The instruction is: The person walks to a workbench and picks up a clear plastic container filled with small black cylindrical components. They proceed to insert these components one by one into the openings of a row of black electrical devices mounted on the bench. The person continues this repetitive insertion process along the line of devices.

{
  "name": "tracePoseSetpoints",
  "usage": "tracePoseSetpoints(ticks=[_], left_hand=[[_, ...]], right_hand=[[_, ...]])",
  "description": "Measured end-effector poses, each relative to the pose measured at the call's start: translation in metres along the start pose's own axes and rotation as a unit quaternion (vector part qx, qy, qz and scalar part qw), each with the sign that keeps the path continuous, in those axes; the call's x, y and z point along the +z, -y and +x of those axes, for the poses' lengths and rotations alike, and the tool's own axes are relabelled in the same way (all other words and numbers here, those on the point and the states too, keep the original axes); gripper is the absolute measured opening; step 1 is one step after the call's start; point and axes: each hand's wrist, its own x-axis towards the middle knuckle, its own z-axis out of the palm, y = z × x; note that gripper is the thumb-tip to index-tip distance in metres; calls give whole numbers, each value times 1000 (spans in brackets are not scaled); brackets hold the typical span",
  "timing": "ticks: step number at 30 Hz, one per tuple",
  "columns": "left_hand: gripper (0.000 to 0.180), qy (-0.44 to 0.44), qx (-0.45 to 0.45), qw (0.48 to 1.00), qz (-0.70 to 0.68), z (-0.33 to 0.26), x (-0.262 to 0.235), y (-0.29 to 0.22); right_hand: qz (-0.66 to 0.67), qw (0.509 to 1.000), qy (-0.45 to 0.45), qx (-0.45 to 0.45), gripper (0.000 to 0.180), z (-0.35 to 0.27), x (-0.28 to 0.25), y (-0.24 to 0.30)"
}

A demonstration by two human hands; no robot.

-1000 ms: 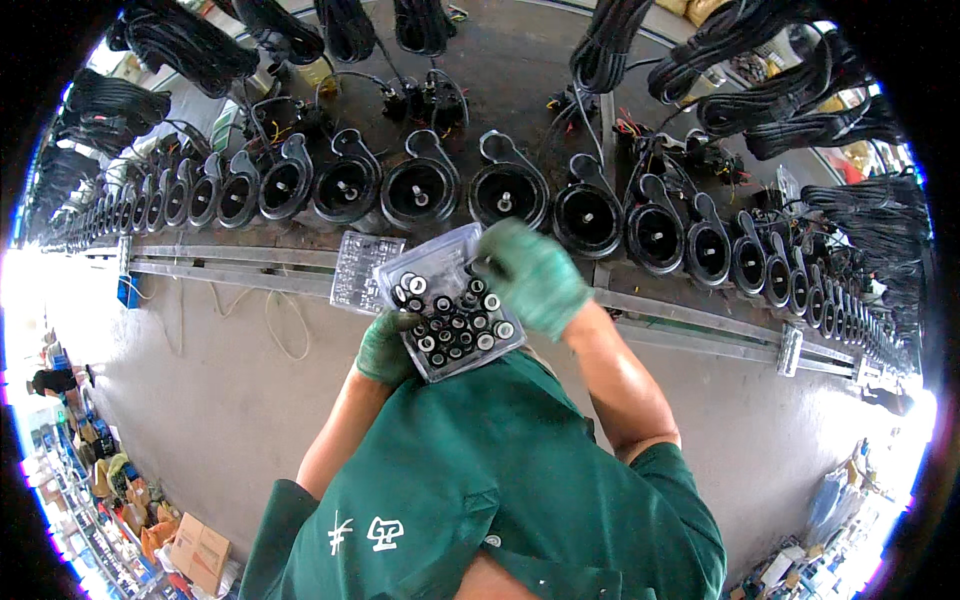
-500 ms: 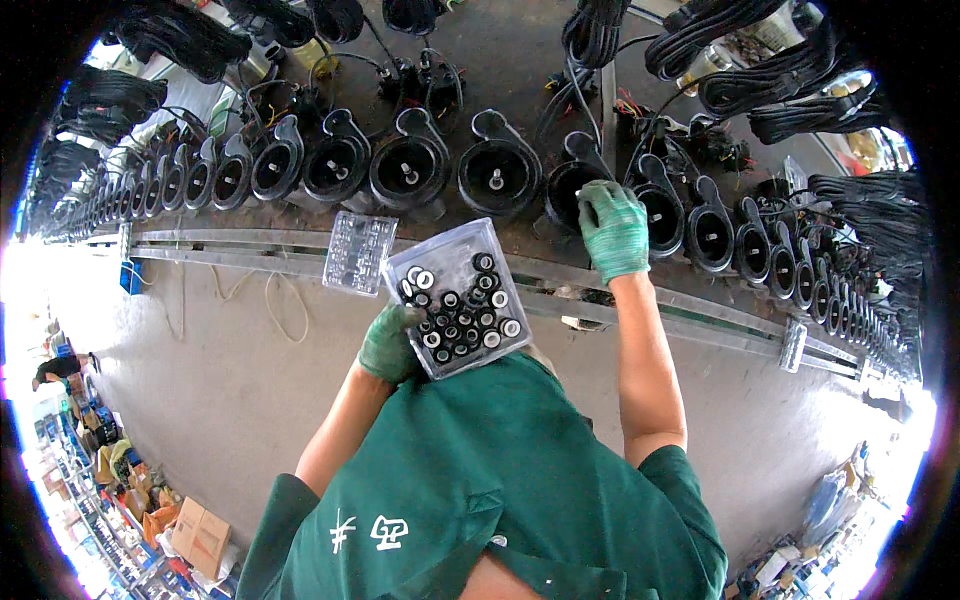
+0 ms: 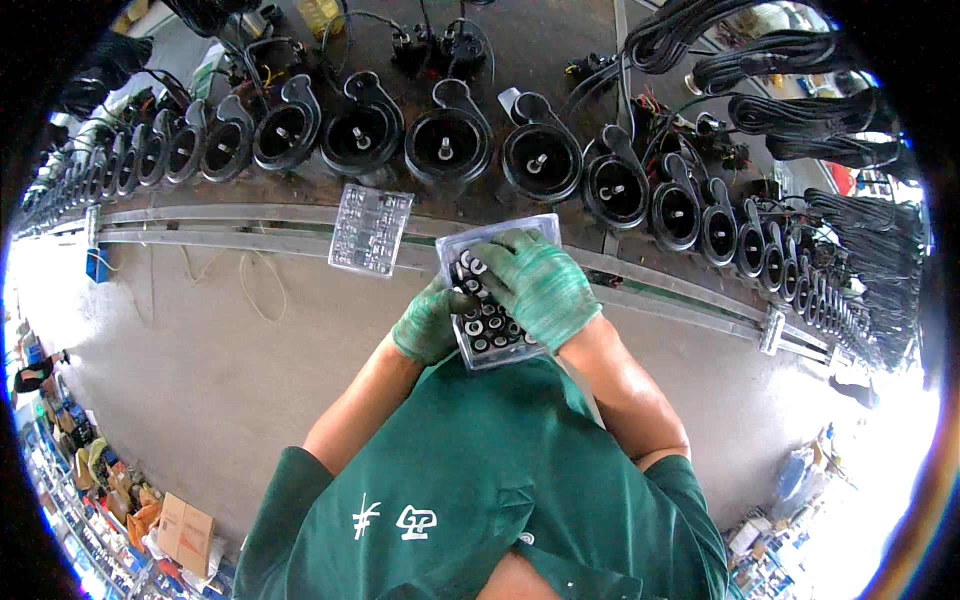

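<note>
A clear plastic box full of small black cylindrical parts with pale ring-shaped ends is held in front of my chest. My left hand, in a green glove, grips its left side, with the thumb over the rim. From the right, my green-gloved right hand reaches over the box, its fingers bent down among the parts. Its fingertips are partly hidden, so what they pinch cannot be made out. Beyond the box, round black housings with metal centre posts stand in a long row along the bench edge.
A clear moulded tray lies on the bench's metal front rail, left of the box. Coiled black cables and loose wiring lie behind the housings. A cardboard box sits on the floor at lower left.
My right hand has moved from a housing on the bench back to the box and into the parts. The left hand and box have shifted right.
</note>
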Motion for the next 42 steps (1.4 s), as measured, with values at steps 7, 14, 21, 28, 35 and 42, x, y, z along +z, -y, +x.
tracePoseSetpoints(ticks=[7, 14, 21, 28, 35, 42], left_hand=[[74, -37, -31, 999, 23, 5, -17, 9], [75, -34, -10, 999, 37, 11, -17, 10], [69, -63, 23, 997, 44, 30, 8, 42], [77, -81, 38, 992, 86, 47, 60, 85], [74, -49, 30, 997, 44, 73, 76, 109], [71, -60, 0, 998, 29, 87, 80, 121]], right_hand=[[5, 999, -32, -30, 25, -13, 1, -11], [2, 942, -242, 234, 22, -64, -87, -141], [68, 925, -168, 335, 25, -86, -91, -267], [-64, 950, -135, 276, 38, -80, -99, -247], [-45, 983, -94, -150, 24, -89, -95, -155], [-31, 994, 19, -102, 23, -75, -61, -137]])
